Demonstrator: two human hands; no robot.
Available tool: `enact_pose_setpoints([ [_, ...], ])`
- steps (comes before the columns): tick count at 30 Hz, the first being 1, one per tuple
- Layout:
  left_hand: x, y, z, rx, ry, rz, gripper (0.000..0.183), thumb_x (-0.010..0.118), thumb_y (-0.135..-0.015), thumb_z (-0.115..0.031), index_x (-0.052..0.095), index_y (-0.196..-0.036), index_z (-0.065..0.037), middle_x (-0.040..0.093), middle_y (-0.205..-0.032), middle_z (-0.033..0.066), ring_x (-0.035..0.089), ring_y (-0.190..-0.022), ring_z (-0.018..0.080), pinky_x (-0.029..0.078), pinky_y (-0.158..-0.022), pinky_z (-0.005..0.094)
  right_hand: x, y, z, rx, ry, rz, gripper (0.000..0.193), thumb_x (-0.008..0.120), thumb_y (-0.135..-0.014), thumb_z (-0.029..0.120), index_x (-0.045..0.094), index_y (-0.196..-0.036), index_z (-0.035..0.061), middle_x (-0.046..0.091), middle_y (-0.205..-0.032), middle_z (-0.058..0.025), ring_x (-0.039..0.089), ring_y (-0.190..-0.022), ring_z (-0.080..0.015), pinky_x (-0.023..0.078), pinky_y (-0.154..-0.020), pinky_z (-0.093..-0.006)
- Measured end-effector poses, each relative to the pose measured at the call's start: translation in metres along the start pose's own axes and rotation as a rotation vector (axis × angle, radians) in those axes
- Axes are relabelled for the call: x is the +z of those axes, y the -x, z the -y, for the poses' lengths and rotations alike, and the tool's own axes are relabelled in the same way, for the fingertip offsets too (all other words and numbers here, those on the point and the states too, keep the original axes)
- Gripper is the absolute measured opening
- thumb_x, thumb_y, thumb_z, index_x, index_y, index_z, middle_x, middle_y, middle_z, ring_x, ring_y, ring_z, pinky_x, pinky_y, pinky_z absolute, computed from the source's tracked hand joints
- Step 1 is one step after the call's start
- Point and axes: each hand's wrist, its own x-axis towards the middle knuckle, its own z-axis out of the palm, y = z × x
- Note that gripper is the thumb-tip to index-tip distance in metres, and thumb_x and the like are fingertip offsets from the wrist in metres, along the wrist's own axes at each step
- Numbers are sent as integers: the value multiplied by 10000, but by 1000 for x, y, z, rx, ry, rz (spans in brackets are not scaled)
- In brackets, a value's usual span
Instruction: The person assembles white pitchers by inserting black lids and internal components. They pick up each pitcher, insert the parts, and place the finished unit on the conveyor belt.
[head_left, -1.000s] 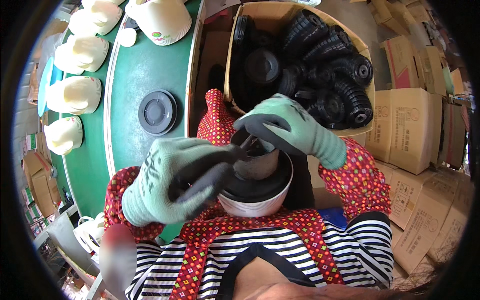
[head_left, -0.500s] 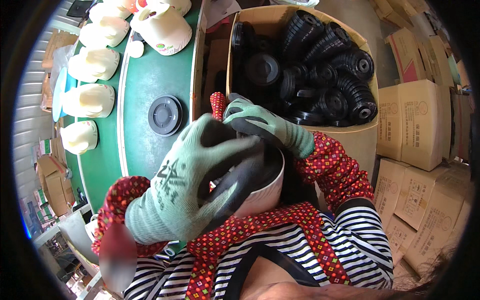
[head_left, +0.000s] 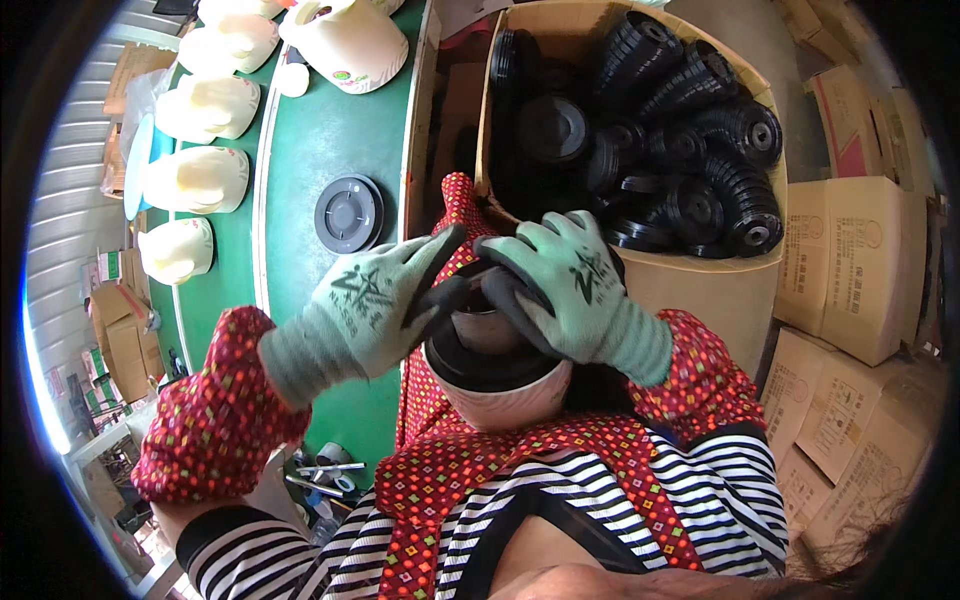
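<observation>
A white pot body [head_left: 510,405] rests in my lap, a wide black ring [head_left: 470,368] seated in its top. From the ring's middle rises a short grey, shiny cylinder [head_left: 487,332], partly hidden by my gloves. My right hand [head_left: 575,285], in a green glove with black palm, curls its thumb and fingers round the cylinder's right side. On the other side my left hand [head_left: 375,300], gloved the same, has thumb and forefinger apart beside the cylinder; I cannot tell whether they touch it.
A green worktable [head_left: 315,130] on the left carries a black round lid [head_left: 348,214], a white jug [head_left: 345,45] and a row of white pot tops [head_left: 197,180]. Ahead stands a carton [head_left: 700,262] full of black round parts [head_left: 700,210]. Stacked cardboard boxes [head_left: 845,260] line the right side.
My left hand has drawn back left from over the pot, uncovering the black ring and grey cylinder. My right hand has shifted nearer and lower, onto the cylinder. The whole view has swung slightly.
</observation>
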Motion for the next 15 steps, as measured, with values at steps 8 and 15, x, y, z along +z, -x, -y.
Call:
enact_pose_setpoints([
  [8, 60, -68, 123, 480, -28, -67, 704, 615, -875, -473, 603, -1415, -21, 711, -1103, 196, 694, -963, 404, 565, -860, 476, -30, 0, 57, 73, 326, 176, 772, 622, -940, 510, 565, -1391, -113, 594, -939, -131, 581, -834, -263, 419, -756, -439],
  [15, 50, -57, 122, 473, -34, -218, 398, 754, -783, -243, 736, -1122, -35, 713, -849, 165, 685, -753, 383, 552, -707, 445, -35, -11, 60, 105, 423, 196, 628, 713, -871, 370, 621, -1399, 43, 595, -1018, -146, 587, -914, -312, 441, -862, -502],
])
